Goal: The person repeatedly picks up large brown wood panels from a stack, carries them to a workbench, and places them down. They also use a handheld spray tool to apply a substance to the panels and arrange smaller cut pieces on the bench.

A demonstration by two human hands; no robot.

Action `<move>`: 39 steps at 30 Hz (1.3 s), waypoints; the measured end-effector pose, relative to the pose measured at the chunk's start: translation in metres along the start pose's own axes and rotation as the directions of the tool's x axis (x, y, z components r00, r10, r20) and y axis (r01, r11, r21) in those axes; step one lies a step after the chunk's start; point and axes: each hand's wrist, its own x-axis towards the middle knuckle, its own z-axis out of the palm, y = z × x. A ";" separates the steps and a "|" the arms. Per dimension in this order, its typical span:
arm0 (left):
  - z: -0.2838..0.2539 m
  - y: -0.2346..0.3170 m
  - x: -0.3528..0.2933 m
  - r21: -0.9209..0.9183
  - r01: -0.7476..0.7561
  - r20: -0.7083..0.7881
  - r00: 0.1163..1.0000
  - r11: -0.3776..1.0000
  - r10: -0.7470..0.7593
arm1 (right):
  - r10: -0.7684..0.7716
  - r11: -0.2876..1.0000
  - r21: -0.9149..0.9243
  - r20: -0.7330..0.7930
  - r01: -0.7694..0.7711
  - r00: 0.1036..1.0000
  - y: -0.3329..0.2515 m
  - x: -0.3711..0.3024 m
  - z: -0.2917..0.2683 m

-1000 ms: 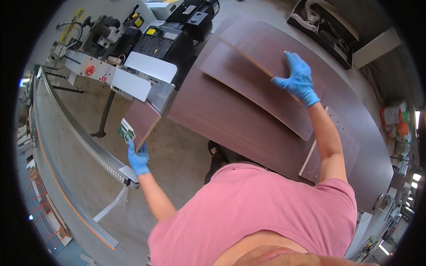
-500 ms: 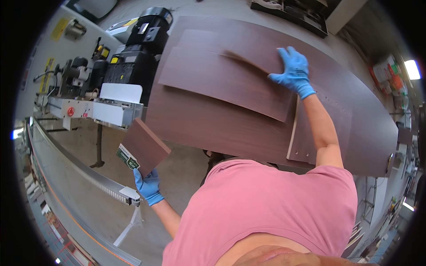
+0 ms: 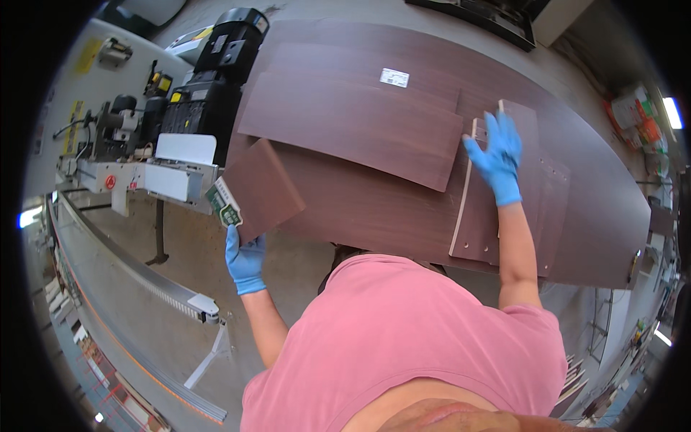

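Note:
My left hand (image 3: 246, 260) grips a small brown board (image 3: 268, 189) by its lower edge, raised in front of the table's left end. A green and white label (image 3: 225, 203) is on that board's near left side. My right hand (image 3: 497, 157) is open, fingers spread, over a narrow brown panel (image 3: 524, 124) on the right-hand stack; whether it presses on the panel is hard to tell. Under it lies a drilled brown panel (image 3: 475, 223) with a pale long edge. To the left is a wide brown panel (image 3: 345, 122) bearing a white sticker (image 3: 394, 78).
All the panels lie on a large brown board (image 3: 604, 223) with a rounded outline. A machine with a black motor (image 3: 232, 43) stands to the left, its metal rail (image 3: 137, 259) running toward me. A dark tray (image 3: 475, 18) is at the far side.
My right hand has moved a tilted panel rightward, laid it on the right-hand stack and opened. The white sticker has come into sight. My left hand has shifted slightly toward the table with its board.

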 end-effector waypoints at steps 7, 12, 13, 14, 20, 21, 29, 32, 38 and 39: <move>-0.008 0.004 -0.039 0.017 -0.084 -0.081 0.993 0.996 0.085 | -0.324 0.932 0.019 0.496 0.363 0.806 -0.102 0.173 0.112; -0.032 0.005 -0.066 -0.023 -0.204 -0.243 0.951 0.979 0.193 | -0.250 0.920 -0.118 0.558 0.374 0.791 -0.119 0.225 0.146; -0.033 0.001 -0.070 -0.031 -0.219 -0.277 0.939 0.975 0.202 | -0.299 0.918 -0.100 0.460 0.384 0.836 -0.108 0.230 0.157; -0.038 0.000 -0.072 -0.027 -0.242 -0.294 0.929 0.970 0.224 | -0.286 0.935 -0.061 0.458 0.351 0.842 -0.103 0.233 0.164; -0.089 0.006 -0.059 0.003 -0.358 -0.415 0.849 0.934 0.327 | -0.400 0.916 0.084 0.221 0.391 0.889 -0.090 0.219 0.144; -0.097 0.006 -0.055 -0.023 -0.392 -0.434 0.832 0.920 0.344 | -0.439 0.899 0.103 0.188 0.427 0.879 -0.085 0.206 0.135; -0.167 0.147 0.045 -0.052 -0.568 -0.497 0.728 0.822 0.472 | -0.484 0.874 0.172 0.203 0.455 0.851 -0.133 0.074 0.068; -0.208 0.192 0.086 -0.171 -0.522 -0.504 0.775 0.835 0.381 | -0.429 0.897 0.231 0.250 0.377 0.868 -0.138 0.054 0.083; -0.200 0.208 0.139 0.109 -0.619 -0.244 0.742 0.778 0.625 | -0.363 0.929 0.182 0.282 0.322 0.888 -0.151 0.041 0.072; -0.198 0.205 0.138 0.076 -0.569 -0.191 0.798 0.819 0.572 | -0.376 0.923 0.193 0.255 0.334 0.891 -0.146 0.039 0.073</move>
